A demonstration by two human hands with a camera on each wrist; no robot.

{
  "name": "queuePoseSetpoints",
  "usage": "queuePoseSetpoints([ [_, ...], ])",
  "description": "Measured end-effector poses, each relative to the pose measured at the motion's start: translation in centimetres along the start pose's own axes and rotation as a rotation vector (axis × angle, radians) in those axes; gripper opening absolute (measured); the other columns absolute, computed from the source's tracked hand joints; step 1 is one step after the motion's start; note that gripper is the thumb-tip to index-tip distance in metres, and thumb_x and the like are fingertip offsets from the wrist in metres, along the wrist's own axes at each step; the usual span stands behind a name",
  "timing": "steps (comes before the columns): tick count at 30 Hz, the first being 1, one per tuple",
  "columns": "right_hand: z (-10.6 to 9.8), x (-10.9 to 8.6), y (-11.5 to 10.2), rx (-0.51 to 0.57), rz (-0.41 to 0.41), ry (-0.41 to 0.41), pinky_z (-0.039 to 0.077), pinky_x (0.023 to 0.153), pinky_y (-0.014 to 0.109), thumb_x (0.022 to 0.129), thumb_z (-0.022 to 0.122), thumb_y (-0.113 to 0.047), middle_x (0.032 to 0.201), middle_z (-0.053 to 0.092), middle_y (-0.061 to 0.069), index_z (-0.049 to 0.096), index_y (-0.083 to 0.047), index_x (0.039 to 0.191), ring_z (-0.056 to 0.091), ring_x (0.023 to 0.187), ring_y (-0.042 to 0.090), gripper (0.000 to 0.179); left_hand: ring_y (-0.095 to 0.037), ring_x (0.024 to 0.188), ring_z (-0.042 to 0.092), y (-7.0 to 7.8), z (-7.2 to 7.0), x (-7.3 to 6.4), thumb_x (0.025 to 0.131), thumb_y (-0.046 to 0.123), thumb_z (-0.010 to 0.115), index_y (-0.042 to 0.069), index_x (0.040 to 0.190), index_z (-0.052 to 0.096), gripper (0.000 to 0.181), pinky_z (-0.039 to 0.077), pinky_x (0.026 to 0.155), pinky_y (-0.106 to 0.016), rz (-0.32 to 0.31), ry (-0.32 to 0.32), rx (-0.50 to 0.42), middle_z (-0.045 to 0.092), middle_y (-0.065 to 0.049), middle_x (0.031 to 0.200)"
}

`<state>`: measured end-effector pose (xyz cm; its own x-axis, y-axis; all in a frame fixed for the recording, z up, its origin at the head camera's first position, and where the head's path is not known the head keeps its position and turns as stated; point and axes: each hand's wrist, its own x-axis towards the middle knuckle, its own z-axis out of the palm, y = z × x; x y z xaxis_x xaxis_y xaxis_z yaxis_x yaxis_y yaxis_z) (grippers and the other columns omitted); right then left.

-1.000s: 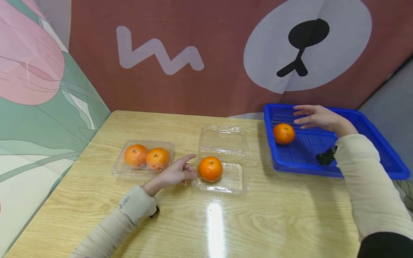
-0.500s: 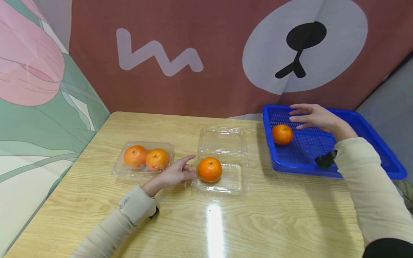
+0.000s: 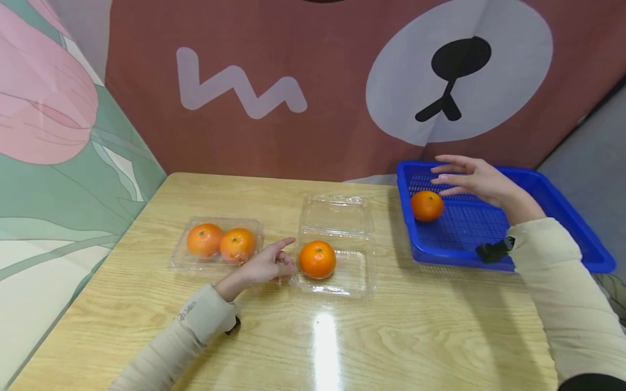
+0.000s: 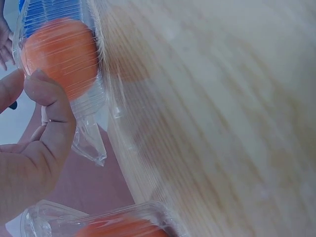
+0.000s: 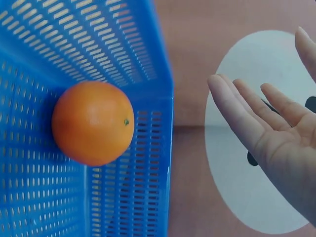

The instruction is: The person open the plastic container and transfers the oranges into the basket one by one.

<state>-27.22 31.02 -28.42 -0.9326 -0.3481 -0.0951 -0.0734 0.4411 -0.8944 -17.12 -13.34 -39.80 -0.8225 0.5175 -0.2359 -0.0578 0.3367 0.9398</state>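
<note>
My left hand [image 3: 268, 264] is at the left edge of an open clear plastic clamshell [image 3: 349, 271]. In the left wrist view, the fingertips pinch its rim beside an orange [image 4: 61, 57]. That orange [image 3: 317, 259] sits in the left half of the clamshell base, and the lid lies folded back behind it. My right hand [image 3: 481, 182] hovers over a blue plastic basket [image 3: 464, 258], fingers spread and holding nothing. Below and left of those fingers, another orange [image 3: 427, 206] rests in the basket's left corner; the right wrist view shows this orange [image 5: 93, 123] apart from the hand.
Left of my left hand stands a closed clear clamshell [image 3: 178, 259] with two oranges [image 3: 221, 241] inside. All of it is on a wooden table [image 3: 391, 336]. A brown printed backdrop [image 3: 337, 146] rises behind the table's far edge.
My right hand has shifted slightly left toward the orange in the basket. The left hand keeps its place at the clamshell's edge. The whole head view has drifted slightly.
</note>
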Motion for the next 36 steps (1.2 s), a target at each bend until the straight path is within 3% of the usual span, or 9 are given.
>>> queuePoseSetpoints([
  [5, 0.4, -0.4, -0.3, 0.042, -0.044, -0.019, 0.053, 0.075, 0.03, 0.094, 0.053, -0.016, 0.115, 0.052, -0.007, 0.027, -0.006, 0.143, 0.06, 0.099, 0.007, 0.057, -0.016, 0.068, 0.052, -0.1, 0.1, 0.1, 0.087, -0.003, 0.056, -0.006, 0.144, 0.012, 0.072, 0.043, 0.052, -0.027, 0.002, 0.004, 0.01, 0.058, -0.009, 0.085],
  [15, 1.3, -0.9, -1.0, 0.028, -0.051, -0.024, 0.053, 0.076, 0.03, 0.093, 0.054, -0.015, 0.118, 0.051, -0.004, 0.03, -0.007, 0.142, 0.06, 0.099, 0.006, 0.055, -0.017, 0.068, 0.052, -0.1, 0.1, 0.1, 0.087, -0.003, 0.057, -0.005, 0.144, 0.012, 0.072, 0.043, 0.052, -0.028, -0.002, 0.01, -0.005, 0.058, -0.006, 0.083],
  [21, 2.0, -1.2, -1.2, 0.039, -0.062, -0.036, 0.053, 0.076, 0.029, 0.094, 0.053, -0.014, 0.126, 0.048, 0.009, 0.03, -0.006, 0.142, 0.06, 0.101, 0.007, 0.055, -0.017, 0.068, 0.052, -0.1, 0.1, 0.0, 0.087, -0.002, 0.057, -0.006, 0.144, 0.011, 0.073, 0.043, 0.051, -0.027, 0.005, 0.002, -0.007, 0.058, -0.008, 0.085],
  [27, 2.9, -1.7, -1.6, 0.027, -0.067, -0.054, 0.052, 0.078, 0.029, 0.093, 0.055, -0.013, 0.121, 0.053, -0.002, 0.032, -0.008, 0.142, 0.06, 0.103, 0.009, 0.054, -0.018, 0.068, 0.052, -0.1, 0.1, 0.0, 0.087, -0.003, 0.057, -0.006, 0.144, 0.01, 0.074, 0.043, 0.051, -0.028, 0.008, -0.002, -0.01, 0.057, -0.009, 0.085],
  [36, 4.2, -2.3, -2.4, -0.013, -0.123, -0.108, 0.051, 0.079, 0.026, 0.092, 0.055, -0.011, 0.128, 0.051, 0.005, 0.032, -0.007, 0.142, 0.059, 0.105, 0.01, 0.055, -0.017, 0.069, 0.053, -0.2, 0.1, 0.0, 0.087, -0.003, 0.056, -0.006, 0.143, 0.012, 0.071, 0.044, 0.052, -0.028, 0.016, -0.001, 0.006, 0.058, -0.009, 0.085],
])
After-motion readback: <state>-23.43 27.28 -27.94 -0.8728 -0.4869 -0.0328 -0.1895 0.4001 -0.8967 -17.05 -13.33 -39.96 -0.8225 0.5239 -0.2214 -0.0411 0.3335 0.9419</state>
